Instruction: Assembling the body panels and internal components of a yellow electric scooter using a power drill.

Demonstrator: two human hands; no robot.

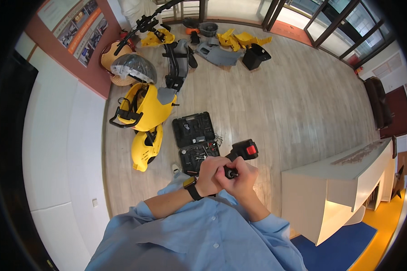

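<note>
In front of my chest I hold a black cordless drill [236,153], its battery end with a red patch pointing away from me. The chuck end faces back toward me between my hands. My left hand [211,175], with a black watch on its wrist, is closed at the drill's front end, fingers bent against it. Closed around the same end from the other side is my right hand [244,177]. The fingers of both hands meet there; whether a bit sits in the chuck is too small to tell. Beyond my left hand an open black tool case [193,131] lies on the floor.
Yellow body panels [148,147] and a larger yellow shell [151,108] lie left of the case. A dismantled scooter frame with handlebars [144,25] stands behind. Grey panels [219,55] and a black box [256,56] are farther off. A white counter [319,189] stands at right.
</note>
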